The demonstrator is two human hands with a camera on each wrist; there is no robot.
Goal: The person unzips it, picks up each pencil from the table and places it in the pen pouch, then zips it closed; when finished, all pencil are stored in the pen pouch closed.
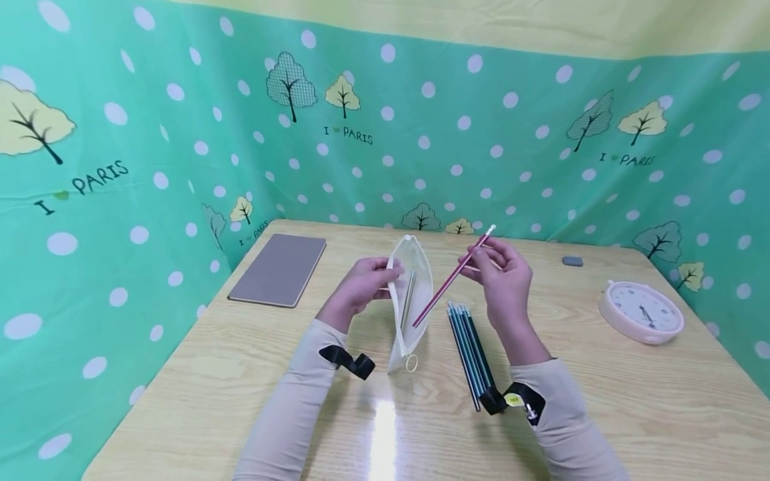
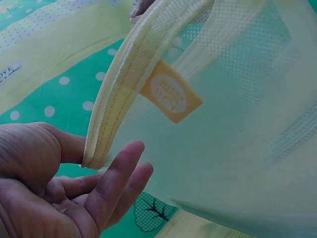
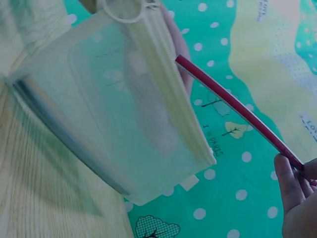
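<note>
Presently my left hand point(image 1: 363, 284) pinches the zipped edge of a pale cream, translucent mesh pouch point(image 1: 422, 267), its grip clamped between thumb and fingers. The pouch is held upright above the pale wood-grain worktop point(image 1: 198, 387), its mouth spread apart and a round zip ring point(image 1: 412, 363) hanging at the near end. Through the left wrist camera I read an orange fabric tag point(image 2: 171, 91) sewn along the zip. Slim, dark pencil-like shapes point(image 3: 69, 134) lie inside, along the bottom of the pouch.

My right hand point(image 1: 505, 284) has its grip clamped on a dark red pencil point(image 1: 445, 286), pinched near its white-tipped upper end. The pencil slants down towards the pouch, its lower end at the mouth; I cannot tell whether it touches the mesh.

Just beside the pouch, a row of metallic teal pencils point(image 1: 470, 347) lies on the worktop beneath my right wrist. Further out I see a grey rectangular notebook point(image 1: 279, 270) to the left, and a small dark grey block point(image 1: 573, 261) and round pink-rimmed clock point(image 1: 644, 310) to the right.
</note>
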